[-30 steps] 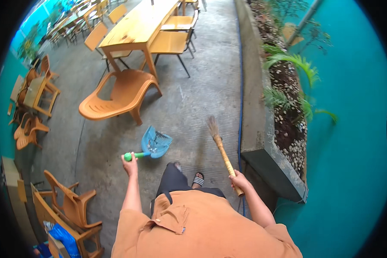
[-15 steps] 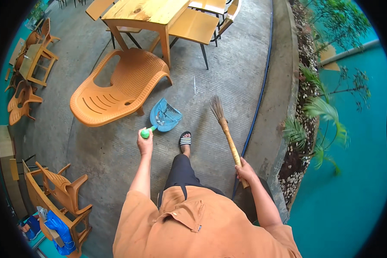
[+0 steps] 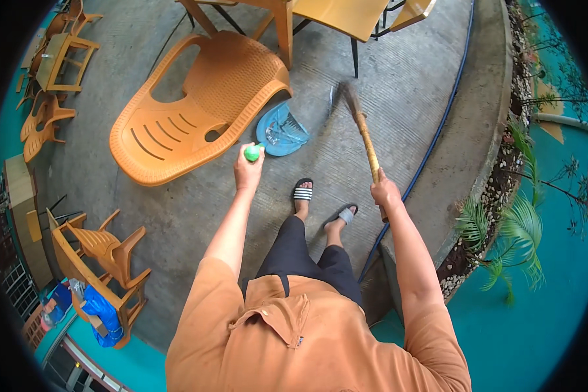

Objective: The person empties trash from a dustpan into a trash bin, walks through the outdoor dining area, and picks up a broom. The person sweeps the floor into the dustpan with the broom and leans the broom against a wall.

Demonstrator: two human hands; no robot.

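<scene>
While outstretched, each hand [image 3: 248, 171] clasping dustpan [image 3: 281, 130], broom [image 3: 362, 127].

The dustpan [image 3: 282, 130] is blue, with a long handle ending in a green grip. Its scoop rests on the concrete floor [image 3: 405, 85], mouth toward the broom [image 3: 361, 130], with pale bits of litter inside, and it lies just beside the front edge of a tipped orange chair [image 3: 196, 117]. The broom has a tan wooden stick and a dark bristle head; it is tilted, bristles down on the floor near the dustpan's right side and blurred.
</scene>
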